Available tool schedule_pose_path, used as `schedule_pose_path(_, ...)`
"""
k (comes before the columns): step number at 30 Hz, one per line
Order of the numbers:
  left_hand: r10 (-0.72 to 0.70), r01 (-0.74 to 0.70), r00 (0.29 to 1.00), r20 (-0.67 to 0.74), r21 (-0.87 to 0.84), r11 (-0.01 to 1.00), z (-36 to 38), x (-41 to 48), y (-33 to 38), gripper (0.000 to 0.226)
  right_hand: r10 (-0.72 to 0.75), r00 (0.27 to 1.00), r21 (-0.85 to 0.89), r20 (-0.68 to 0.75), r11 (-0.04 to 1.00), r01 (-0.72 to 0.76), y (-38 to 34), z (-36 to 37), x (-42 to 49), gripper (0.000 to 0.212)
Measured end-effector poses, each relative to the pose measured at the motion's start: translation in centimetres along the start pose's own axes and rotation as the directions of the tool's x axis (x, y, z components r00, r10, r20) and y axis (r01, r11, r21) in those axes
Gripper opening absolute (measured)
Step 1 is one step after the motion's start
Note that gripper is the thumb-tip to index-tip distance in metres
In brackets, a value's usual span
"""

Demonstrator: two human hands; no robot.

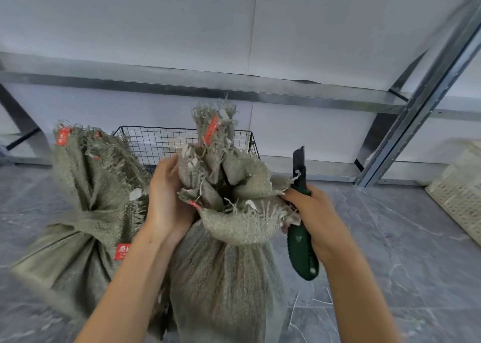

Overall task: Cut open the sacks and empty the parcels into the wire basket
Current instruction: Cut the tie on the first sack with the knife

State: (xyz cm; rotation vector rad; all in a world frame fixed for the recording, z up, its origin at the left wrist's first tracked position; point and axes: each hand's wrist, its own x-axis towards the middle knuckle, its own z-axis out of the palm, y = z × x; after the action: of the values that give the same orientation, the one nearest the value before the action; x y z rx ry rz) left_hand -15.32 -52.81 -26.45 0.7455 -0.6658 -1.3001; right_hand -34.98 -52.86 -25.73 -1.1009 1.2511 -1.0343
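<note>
Nearest the camera stands the front sack [226,285], grey-green woven cloth, full and upright on the grey floor [406,264], its frayed neck bunched into a ragged knot. On the neck's left side the left hand [166,199] is closed around the bunched cloth. At its right side the right hand [315,220] is wrapped tight around a green utility knife [302,241], blade up, fingertips touching the frayed edge. A second sack [86,212], tied shut with red labels, stands just to the left. Behind both sits the black wire basket [166,142]; its contents cannot be made out. A pale woven basket [460,194] lies far right.
</note>
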Motion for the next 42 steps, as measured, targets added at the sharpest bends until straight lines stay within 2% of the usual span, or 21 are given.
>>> schedule_pose_path(2, -0.049, 0.047, 0.999, 0.012, 0.118, 0.992, -0.7, -0.8, -0.3, 0.043, 0.017, 1.000, 0.114, 0.010, 0.993, -0.018, -0.1, 0.8, -0.1, 0.021)
schedule_pose_path(3, -0.047, 0.045, 0.999, 0.004, 0.258, 0.965, -1.1, -0.9, -0.6, 0.035, 0.027, 0.999, 0.164, 0.017, 0.986, -0.030, -0.2, 1.2, -0.1, 0.019)
schedule_pose_path(4, -0.011, 0.010, 1.000, -0.001, 0.393, 0.919, -1.3, -1.2, -0.7, 0.029, 0.046, 0.999, 0.215, 0.023, 0.975, -0.050, -0.3, 1.6, -0.1, 0.016)
schedule_pose_path(6, 0.025, -0.045, 0.999, 0.045, 0.533, 0.845, -1.9, -1.6, -0.6, 0.033, 0.090, 0.995, 0.301, 0.044, 0.949, -0.099, -0.5, 2.3, 0.1, 0.017)
schedule_pose_path(8, -0.086, -0.052, 0.976, 0.199, 0.600, 0.799, -2.5, -2.0, 0.2, 0.039, 0.119, 0.990, 0.375, 0.069, 0.917, -0.136, -0.9, 2.9, 0.5, 0.014)
schedule_pose_path(9, -0.179, -0.058, 0.938, 0.297, 0.644, 0.763, -2.9, -2.4, 0.5, 0.051, 0.130, 0.989, 0.414, 0.077, 0.898, -0.150, -1.0, 3.2, 0.8, 0.017)
schedule_pose_path(11, -0.318, -0.050, 0.872, 0.371, 0.716, 0.696, -2.8, -2.9, 0.9, 0.073, 0.168, 0.982, 0.491, 0.086, 0.850, -0.189, -1.3, 3.9, 1.2, 0.018)
schedule_pose_path(13, -0.335, -0.085, 0.859, 0.387, 0.753, 0.652, -2.4, -3.1, 0.7, 0.069, 0.205, 0.974, 0.540, 0.100, 0.811, -0.226, -1.3, 4.6, 1.8, 0.017)
schedule_pose_path(15, -0.287, -0.134, 0.860, 0.423, 0.728, 0.672, -1.1, -3.4, 0.7, 0.047, 0.218, 0.970, 0.572, 0.109, 0.784, -0.240, -1.3, 5.2, 2.2, 0.026)
schedule_pose_path(16, -0.261, -0.137, 0.869, 0.421, 0.711, 0.689, -0.8, -3.4, 0.5, 0.049, 0.224, 0.968, 0.602, 0.110, 0.760, -0.245, -1.3, 5.3, 2.2, 0.027)
schedule_pose_path(18, -0.235, -0.106, 0.894, 0.382, 0.690, 0.716, -0.9, -3.4, 0.1, 0.045, 0.235, 0.969, 0.666, 0.077, 0.712, -0.225, -1.4, 5.4, 2.6, 0.018)
schedule_pose_path(20, -0.209, -0.114, 0.910, 0.357, 0.703, 0.702, -0.9, -3.3, -0.6, 0.016, 0.212, 0.977, 0.677, -0.010, 0.720, -0.150, -1.4, 5.2, 2.8, 0.014)
schedule_pose_path(21, -0.205, -0.101, 0.923, 0.326, 0.719, 0.688, -0.9, -3.3, -1.2, 0.013, 0.198, 0.978, 0.674, -0.064, 0.731, -0.104, -1.3, 5.1, 2.9, 0.016)
schedule_pose_path(22, -0.175, -0.107, 0.938, 0.300, 0.729, 0.676, -0.9, -3.3, -1.8, 0.038, 0.180, 0.976, 0.662, -0.119, 0.747, -0.057, -1.2, 5.2, 2.8, 0.019)
schedule_pose_path(23, -0.152, -0.092, 0.952, 0.267, 0.720, 0.688, -0.6, -3.4, -2.4, 0.048, 0.157, 0.974, 0.643, -0.164, 0.766, -0.015, -1.2, 5.4, 2.5, 0.020)
schedule_pose_path(26, -0.021, -0.049, 0.994, 0.107, 0.603, 0.796, 1.0, -3.7, -3.2, 0.021, 0.076, 0.963, 0.614, -0.260, 0.782, 0.104, -0.8, 6.3, 1.3, 0.008)
schedule_pose_path(29, 0.040, -0.016, 0.999, -0.031, 0.550, 0.835, 2.2, -3.9, -3.9, 0.023, 0.018, 0.954, 0.584, -0.298, 0.794, 0.168, -0.6, 7.4, 0.2, 0.015)
schedule_pose_path(33, 0.116, -0.029, 0.982, -0.148, 0.490, 0.871, 2.9, -4.2, -4.6, 0.030, -0.038, 0.960, 0.603, -0.278, 0.771, 0.205, -1.0, 8.2, -0.4, 0.020)
schedule_pose_path(36, 0.127, -0.018, 0.956, -0.264, 0.378, 0.926, 3.3, -4.1, -4.9, 0.015, -0.057, 0.974, 0.641, -0.217, 0.744, 0.187, -0.9, 8.4, -0.7, 0.021)
schedule_pose_path(42, 0.138, -0.011, 0.920, -0.367, 0.329, 0.944, 3.3, -3.3, -5.0, 0.016, -0.014, 0.986, 0.588, -0.168, 0.801, 0.112, 0.6, 9.3, -1.3, 0.023)
